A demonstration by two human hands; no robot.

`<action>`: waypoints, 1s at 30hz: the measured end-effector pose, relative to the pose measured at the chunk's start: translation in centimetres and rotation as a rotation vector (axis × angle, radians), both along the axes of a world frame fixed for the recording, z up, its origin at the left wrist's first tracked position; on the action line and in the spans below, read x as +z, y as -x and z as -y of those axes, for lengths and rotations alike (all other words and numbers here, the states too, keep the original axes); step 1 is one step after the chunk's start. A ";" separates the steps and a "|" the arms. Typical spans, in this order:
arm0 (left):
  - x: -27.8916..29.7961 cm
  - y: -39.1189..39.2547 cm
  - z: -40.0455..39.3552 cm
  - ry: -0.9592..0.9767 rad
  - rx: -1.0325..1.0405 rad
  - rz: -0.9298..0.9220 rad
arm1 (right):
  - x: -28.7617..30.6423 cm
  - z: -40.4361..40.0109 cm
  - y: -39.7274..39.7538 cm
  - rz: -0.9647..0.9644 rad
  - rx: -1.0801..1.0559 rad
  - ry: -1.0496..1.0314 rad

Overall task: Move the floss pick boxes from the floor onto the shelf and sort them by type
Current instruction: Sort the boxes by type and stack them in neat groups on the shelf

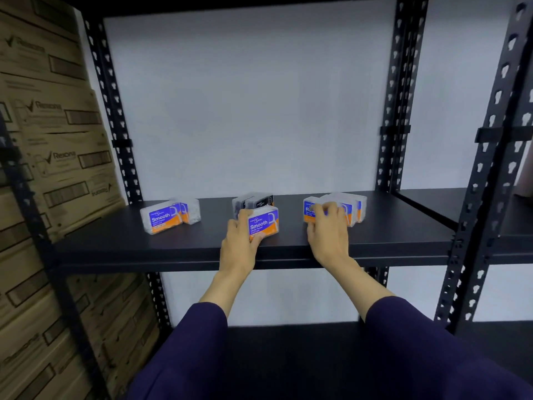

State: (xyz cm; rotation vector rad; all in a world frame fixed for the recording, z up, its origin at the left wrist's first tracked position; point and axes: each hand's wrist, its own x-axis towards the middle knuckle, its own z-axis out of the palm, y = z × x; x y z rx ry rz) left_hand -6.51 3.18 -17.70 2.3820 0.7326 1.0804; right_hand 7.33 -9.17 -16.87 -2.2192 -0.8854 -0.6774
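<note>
1. Dark sleeves [202, 342] reach toward the shelf [375, 241].
2. Left hand [239, 241] clamps its fingers on a "Smooth" box [264, 223]; black boxes [253, 201] stand just behind them.
3. Right hand [328, 229] rests curled fingers on the right-side boxes [350, 207]; whether it grips them is unclear.
4. Two more "Smooth" boxes [170, 216] sit well left of the fingers.

dark purple long sleeves [199, 336], bare forearms

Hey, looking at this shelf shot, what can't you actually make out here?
All in the head view:
- Label on the front box of the right group: right hand covers all but "Ro".
- Black boxes: print too small, partly behind the Smooth box that the left hand grips.
- Box count in each group: rear ones overlap.
- Floor and any boxes left there: out of frame.
</note>
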 end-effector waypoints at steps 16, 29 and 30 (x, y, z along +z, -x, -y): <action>0.8 12.0 -13.1 0.047 0.452 -0.076 | 0.0 -2.8 4.0 -0.075 0.263 0.324; 1.6 9.6 -16.0 0.214 0.445 -0.165 | -0.1 -2.8 4.0 -0.105 0.260 0.329; 1.6 9.4 -16.2 0.208 0.453 -0.182 | -0.1 -2.7 4.1 -0.103 0.256 0.325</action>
